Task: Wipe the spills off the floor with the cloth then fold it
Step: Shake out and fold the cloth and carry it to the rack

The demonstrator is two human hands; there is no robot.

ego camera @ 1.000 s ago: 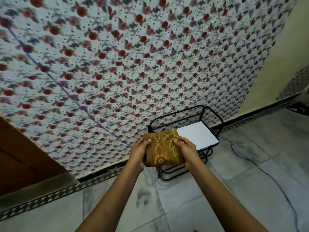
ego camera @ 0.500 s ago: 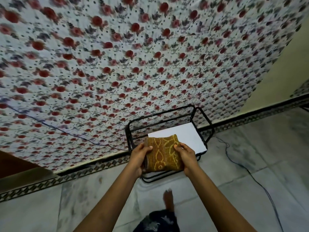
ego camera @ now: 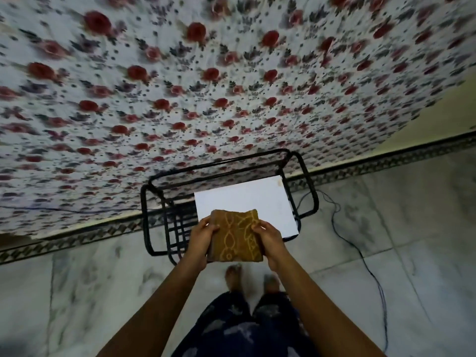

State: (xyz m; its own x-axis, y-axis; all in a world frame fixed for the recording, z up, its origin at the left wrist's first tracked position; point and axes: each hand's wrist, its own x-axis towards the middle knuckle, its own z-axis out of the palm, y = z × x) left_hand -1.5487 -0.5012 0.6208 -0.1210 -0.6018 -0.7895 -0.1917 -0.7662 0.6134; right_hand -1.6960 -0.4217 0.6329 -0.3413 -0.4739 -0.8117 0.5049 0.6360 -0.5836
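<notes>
A brown cloth with a yellow pattern (ego camera: 235,237) is folded into a thick square. I hold it in front of me with both hands. My left hand (ego camera: 202,237) grips its left edge, thumb on top. My right hand (ego camera: 269,239) grips its right edge the same way. The cloth hangs just above the near edge of a white board (ego camera: 247,199) that lies on a black metal rack (ego camera: 305,173). The marble floor (ego camera: 386,240) below shows grey veining; I cannot tell any spill on it.
The rack stands against a wall hung with a white sheet printed with red flowers (ego camera: 206,86). A dark cable (ego camera: 360,253) runs across the floor to the right of the rack. My bare feet (ego camera: 234,275) stand just before the rack.
The view has tilted down and come closer to the rack. The folded cloth, still in both hands, now sits over the white board's near edge, and my feet and legs show.
</notes>
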